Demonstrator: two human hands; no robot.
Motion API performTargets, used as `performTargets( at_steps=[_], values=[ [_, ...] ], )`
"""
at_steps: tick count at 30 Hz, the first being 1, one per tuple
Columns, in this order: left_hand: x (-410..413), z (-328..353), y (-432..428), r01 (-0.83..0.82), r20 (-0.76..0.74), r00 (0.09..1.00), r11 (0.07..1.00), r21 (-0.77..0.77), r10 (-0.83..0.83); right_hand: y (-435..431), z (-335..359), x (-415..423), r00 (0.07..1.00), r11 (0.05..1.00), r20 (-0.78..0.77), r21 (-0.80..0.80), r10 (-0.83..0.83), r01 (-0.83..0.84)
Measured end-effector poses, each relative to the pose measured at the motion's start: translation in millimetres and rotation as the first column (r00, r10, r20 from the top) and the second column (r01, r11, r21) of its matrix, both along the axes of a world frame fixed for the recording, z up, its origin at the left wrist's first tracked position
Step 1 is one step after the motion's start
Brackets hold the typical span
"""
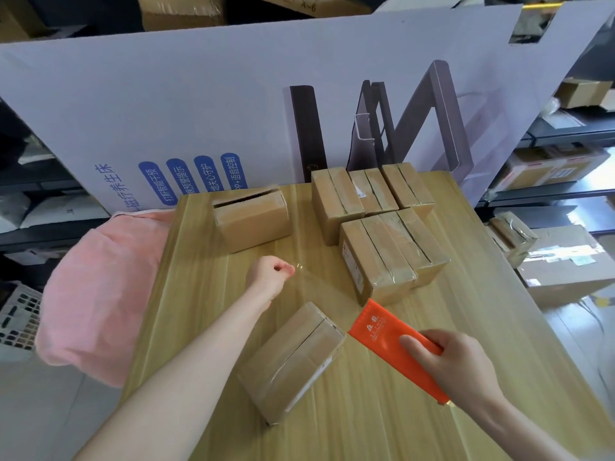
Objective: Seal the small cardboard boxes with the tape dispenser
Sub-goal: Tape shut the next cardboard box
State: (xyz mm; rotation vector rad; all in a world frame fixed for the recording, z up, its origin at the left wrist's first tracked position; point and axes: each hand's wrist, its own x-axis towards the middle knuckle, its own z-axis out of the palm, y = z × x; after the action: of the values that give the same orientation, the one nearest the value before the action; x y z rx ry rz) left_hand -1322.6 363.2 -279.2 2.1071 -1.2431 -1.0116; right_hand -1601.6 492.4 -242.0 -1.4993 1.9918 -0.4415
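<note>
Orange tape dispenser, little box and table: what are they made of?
Tape dispenser: probably plastic, smooth and glossy orange with printed lettering. Small cardboard box: brown cardboard, matte, with folded flaps. Table: looks like pale wood or laminate, with straight grain lines.

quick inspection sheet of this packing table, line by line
surface: light wood-grain table, flat and well lit
job's things: small brown cardboard box nearest the person, top seam looks untaped; open-topped brown cardboard box at back left; cluster of taped brown cardboard boxes at back right; orange plastic tape dispenser; clear tape strip drawn out above the table
clutter: pink cloth at the table's left edge
hands: left hand pinches the tape end; right hand grips the dispenser
cables: nothing seen on the table
surroundings: large white printed cardboard panel behind; shelves with cartons at right; white plastic crate at left
</note>
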Motion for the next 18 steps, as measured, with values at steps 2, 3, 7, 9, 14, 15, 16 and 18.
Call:
performTargets(
  at_steps=[2, 3, 7, 9, 14, 15, 16, 18],
  values=[
    [-8.1, -13.1, 6.5, 0.052, 0.034, 0.998, 0.999, 0.015, -0.053, 6.5, -8.6, -5.7, 0.997, 0.998, -0.073, 0.054, -0.013, 0.017],
    [-12.5, -19.6, 9.6, 0.068, 0.038, 0.997, 0.997, 0.022, -0.069, 7.8, -13.1, -7.1, 0.993, 0.996, -0.118, 0.082, -0.009, 0.019],
    [-19.9, -38.4, 14.5, 0.051, 0.03, 0.998, 0.998, 0.039, -0.053, 6.1, -34.0, -4.8, 0.977, 0.989, -0.213, 0.15, 0.014, 0.018],
    [-19.3, -46.0, 14.0, 0.052, 0.036, 0.998, 0.998, 0.045, -0.053, 4.5, -44.5, -0.9, 0.97, 0.985, -0.241, 0.17, 0.024, 0.018],
    [-19.1, -66.6, 13.1, 0.055, 0.036, 0.998, 0.995, 0.086, -0.058, 0.7, -62.6, 9.9, 0.956, 0.974, -0.292, 0.223, 0.039, 0.029],
    [-19.6, -70.4, 13.7, 0.046, 0.021, 0.999, 0.994, 0.095, -0.048, -0.9, -65.7, 12.3, 0.954, 0.971, -0.298, 0.236, 0.036, 0.037],
    [-20.4, -73.7, 14.6, 0.036, -0.001, 0.999, 0.994, 0.102, -0.036, -3.0, -68.3, 15.0, 0.951, 0.968, -0.308, 0.246, 0.034, 0.045],
    [-21.4, -78.6, 16.9, 0.006, -0.055, 0.999, 0.995, 0.104, 0.0, -9.0, -74.1, 23.0, 0.942, 0.967, -0.334, 0.251, 0.042, 0.046]
  ],
)
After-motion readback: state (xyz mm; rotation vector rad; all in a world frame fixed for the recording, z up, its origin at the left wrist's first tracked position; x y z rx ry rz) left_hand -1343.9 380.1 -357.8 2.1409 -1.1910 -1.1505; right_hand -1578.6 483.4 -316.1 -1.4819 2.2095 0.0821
